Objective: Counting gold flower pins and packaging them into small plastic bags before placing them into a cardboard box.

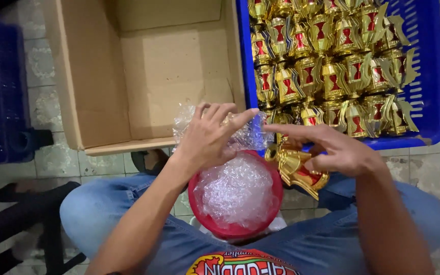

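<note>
Head view: the left hand (210,137) pinched a bubble-wrap sheet (250,136) above the red bowl (276,203) of wrap on the lap. The right hand (339,153) gripped a gold trophy piece (296,170), close for wrapping, near the blue crate (434,76) and cardboard box (98,76).

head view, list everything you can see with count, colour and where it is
cardboard box: one, brown, open, upper left on the floor
crate: one, blue plastic, upper right beside the box
gold ornaments: many, gold with red inserts, packed in rows in the crate
loose ornament: one, gold and red, under the right hand
bubble wrap sheet: one, clear, under the left hand
red bowl: one, on the lap, filled with bubble wrap
dark stool: one, black, lower left
tiled floor: grey
jeans: blue, the person's legs
left hand: on the bubble wrap sheet
right hand: holding the loose ornament
</note>
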